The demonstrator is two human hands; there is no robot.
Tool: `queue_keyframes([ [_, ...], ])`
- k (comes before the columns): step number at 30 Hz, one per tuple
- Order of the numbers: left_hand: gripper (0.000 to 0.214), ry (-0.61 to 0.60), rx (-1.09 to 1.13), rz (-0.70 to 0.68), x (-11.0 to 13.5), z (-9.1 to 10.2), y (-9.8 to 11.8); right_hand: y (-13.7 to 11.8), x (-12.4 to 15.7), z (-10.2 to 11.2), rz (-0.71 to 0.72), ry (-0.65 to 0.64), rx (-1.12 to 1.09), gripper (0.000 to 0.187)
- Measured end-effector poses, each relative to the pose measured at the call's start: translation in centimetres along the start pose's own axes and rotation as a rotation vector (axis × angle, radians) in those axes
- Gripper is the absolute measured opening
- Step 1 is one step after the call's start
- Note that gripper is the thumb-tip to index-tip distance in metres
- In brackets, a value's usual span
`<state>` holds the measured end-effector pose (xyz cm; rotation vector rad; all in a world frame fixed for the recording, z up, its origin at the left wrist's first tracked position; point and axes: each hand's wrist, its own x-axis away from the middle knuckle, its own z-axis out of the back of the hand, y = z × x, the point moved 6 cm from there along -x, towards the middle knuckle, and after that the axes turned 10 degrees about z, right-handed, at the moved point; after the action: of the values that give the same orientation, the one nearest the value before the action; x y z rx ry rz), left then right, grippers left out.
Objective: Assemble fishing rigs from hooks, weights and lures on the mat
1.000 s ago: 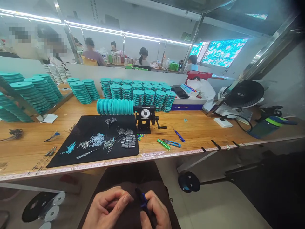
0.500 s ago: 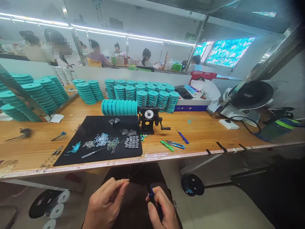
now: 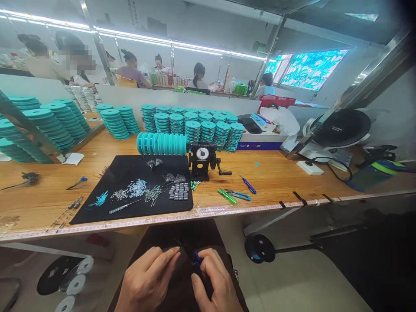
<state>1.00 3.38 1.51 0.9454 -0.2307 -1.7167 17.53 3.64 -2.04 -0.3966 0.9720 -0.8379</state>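
Both my hands are low over my lap, below the front edge of the wooden workbench. My left hand has its fingers pinched together on a thin line that barely shows. My right hand is closed round a small blue-handled tool, its tip pointing at my left fingertips. On the bench ahead lies a black mat with small piles of beads, metal sleeves and bristly bundles. Behind it a black hand-crank winder carries a row of teal spools.
Stacks of teal spools fill the back of the bench and a rack at left. Green and blue hand tools lie right of the mat. A black fan stands at right. Reels lie on the floor. Other people work at far benches.
My hands, spread apart half a second ago with the line stretched up from the left fingers, have come together again. The view shifted slightly.
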Motion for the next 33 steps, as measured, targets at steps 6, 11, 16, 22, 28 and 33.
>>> queue_keyframes([
  [6,0.012,0.002,0.223,0.166,-0.8,0.3,0.1,0.1,0.5,-0.4,-0.052,-0.005,-0.074,0.015],
  [11,0.02,-0.145,0.547,0.605,-0.6,-0.1,-0.5,-0.2,1.3,-0.6,-0.066,0.067,-0.167,0.02],
  [16,0.036,-0.249,0.7,0.789,0.1,-1.0,-0.5,-0.2,2.4,-0.9,-0.118,0.145,-0.193,0.018],
  [22,0.034,-0.361,0.761,0.814,-0.3,-2.4,-0.9,0.6,1.8,-0.7,-0.136,0.095,-0.145,0.015],
  [28,0.026,-0.252,0.618,0.703,-0.8,-1.6,-1.6,0.6,0.7,0.0,-0.133,0.013,-0.143,0.015],
  [33,0.016,-0.104,0.484,0.597,-0.3,-1.0,-2.6,0.5,1.5,0.1,-0.073,0.019,0.014,0.015],
])
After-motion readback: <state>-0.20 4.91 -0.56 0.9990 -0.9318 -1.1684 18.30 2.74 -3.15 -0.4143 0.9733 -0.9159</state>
